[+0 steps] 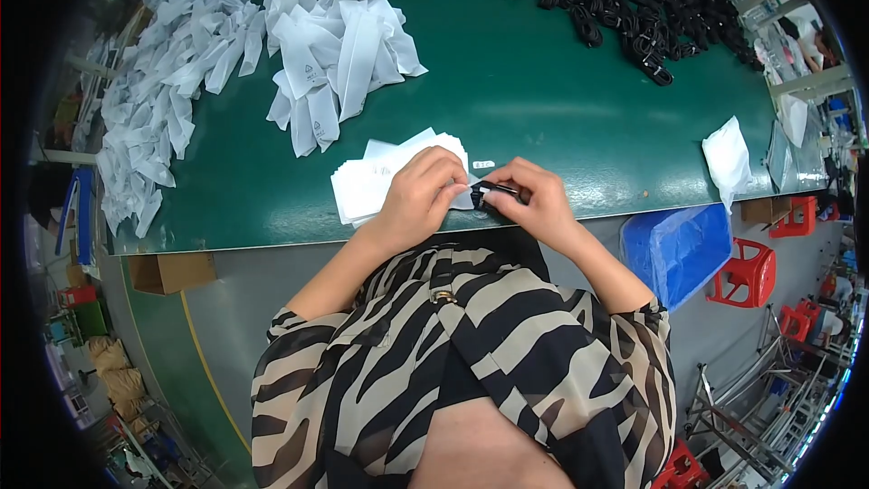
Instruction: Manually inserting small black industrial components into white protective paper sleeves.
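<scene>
At the table's near edge my right hand (541, 204) is closed on a coiled black cable (480, 196), its dark loops showing at the fingertips. My left hand (418, 197) pinches the edge of a small white plastic bag (463, 203), right up against the cable. Whether the cable's end is inside the bag's mouth or just beside it, I cannot tell. Under and beside my left hand lies a fanned stack of flat white bags (355, 188). A little white label (484, 164) rests on the table just beyond my fingers.
The green table (543, 127) carries a heap of filled white bags (330, 45), a larger pile (172, 91) at far left, and many black coiled cables (625, 0) at far right. One white bag (727, 158) hangs over the right edge, near a blue lined bin (674, 249) and red stools (749, 272).
</scene>
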